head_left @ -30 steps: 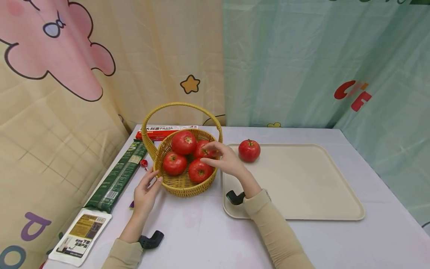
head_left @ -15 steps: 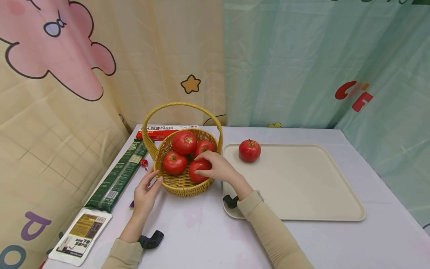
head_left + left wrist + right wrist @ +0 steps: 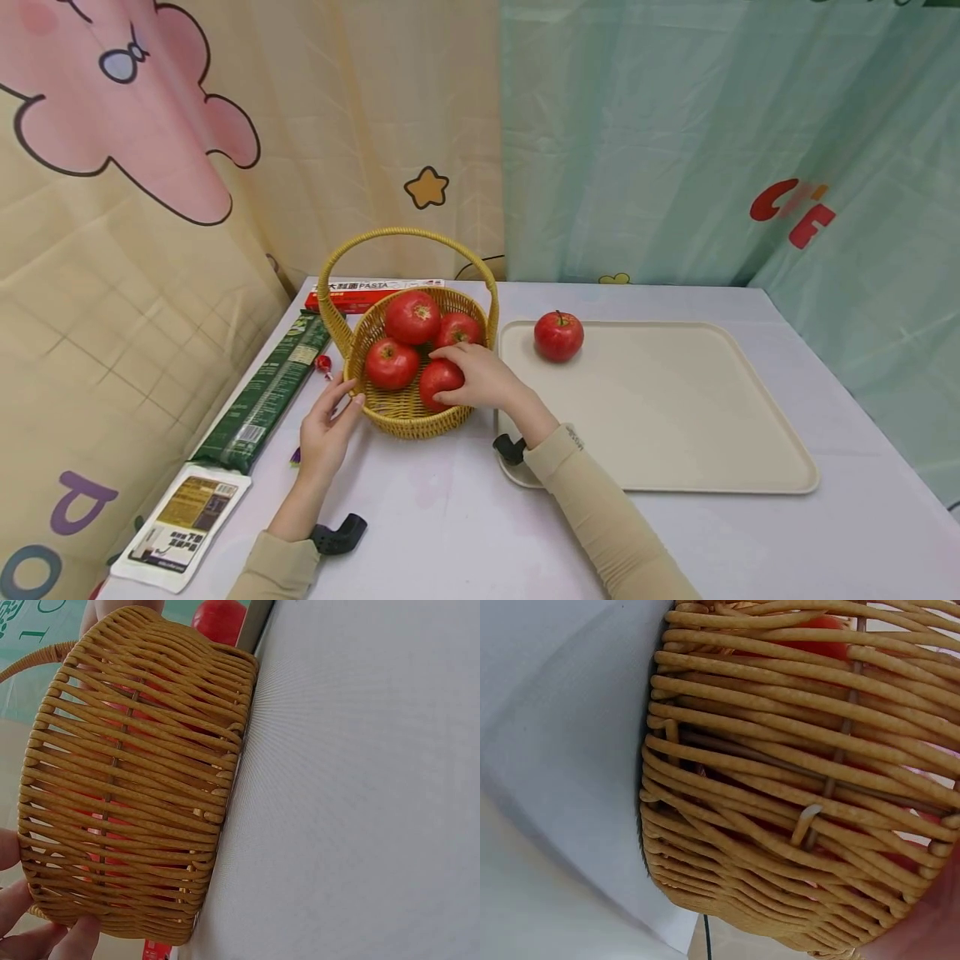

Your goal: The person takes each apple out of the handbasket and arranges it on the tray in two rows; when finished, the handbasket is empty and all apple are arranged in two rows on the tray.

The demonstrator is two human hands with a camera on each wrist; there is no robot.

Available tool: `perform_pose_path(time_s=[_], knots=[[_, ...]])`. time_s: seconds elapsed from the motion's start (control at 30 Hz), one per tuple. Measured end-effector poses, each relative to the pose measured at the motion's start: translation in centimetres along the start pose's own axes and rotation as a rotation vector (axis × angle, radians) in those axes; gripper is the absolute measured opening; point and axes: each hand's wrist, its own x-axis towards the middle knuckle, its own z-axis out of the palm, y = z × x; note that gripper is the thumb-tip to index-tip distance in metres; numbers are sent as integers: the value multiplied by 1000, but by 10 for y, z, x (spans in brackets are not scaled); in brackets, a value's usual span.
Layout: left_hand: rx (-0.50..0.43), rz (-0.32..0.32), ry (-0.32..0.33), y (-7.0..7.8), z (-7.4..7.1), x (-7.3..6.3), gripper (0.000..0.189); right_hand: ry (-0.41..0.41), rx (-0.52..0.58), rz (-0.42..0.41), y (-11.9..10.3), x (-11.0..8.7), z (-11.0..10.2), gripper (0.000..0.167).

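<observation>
The left hand is pinching the basket by its left rim; the right hand is clamping its fingers on the basket's front-right apple.

A small curtained-off nook is showing; whether it is standing in a home or a studio is not showing. A beige curtain and a green curtain, bearing colourful prints, are hanging around a cloth-covered table, where a pasta box is lying.

Beige cartoon-print curtain and pale green curtain behind a white table
</observation>
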Motion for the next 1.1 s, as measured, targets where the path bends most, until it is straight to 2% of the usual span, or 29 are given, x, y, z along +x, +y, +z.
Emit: perform_pose_path(time_s=[0.23,0.33,0.43,0.67,0.83,0.97,1.1], knots=[[-15,15,0,0,1,-1,33,38,46,30,-2,0,-1,46],[-8,15,0,0,1,-1,33,86,78,14,-1,-1,-1,45],[9,3,4,-1,1,0,34,151,161,0,1,-3,-6,45],[13,-6,-2,-2,0,2,35,289,450,-37,4,-21,-43,44],[18,-1,-6,-2,0,2,36,439,572,-26,15,-42,-76,46],[20,-3,-7,-2,-1,2,36,612,622,87,35,-61,-99,49],[19,-5,-6,-2,-1,1,35,760,612,287,62,-77,-112,54]])
